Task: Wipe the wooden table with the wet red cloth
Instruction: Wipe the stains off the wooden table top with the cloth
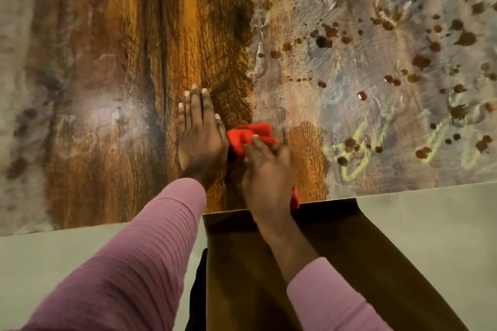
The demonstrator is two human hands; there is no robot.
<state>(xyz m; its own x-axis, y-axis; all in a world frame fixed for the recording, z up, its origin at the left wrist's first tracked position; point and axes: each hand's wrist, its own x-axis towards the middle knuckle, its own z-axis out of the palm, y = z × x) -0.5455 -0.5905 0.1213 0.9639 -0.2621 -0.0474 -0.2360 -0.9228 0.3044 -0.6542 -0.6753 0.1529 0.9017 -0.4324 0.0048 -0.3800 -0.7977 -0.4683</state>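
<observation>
L hand [200,129] flat on table [107,115]. R hand [266,172] presses cloth [250,134]; grip unclear (blur). Rec: firm overlapping strokes rightward into spots [419,60].

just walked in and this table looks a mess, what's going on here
A person in pink sleeves is wiping the wooden table. The right hand holds the red cloth on the surface near the table's front edge, while the left hand rests flat on the wood beside it. The middle strip shows clean brown grain. The right side carries a grey film, dark brown spots and yellow-green scribbles.
</observation>
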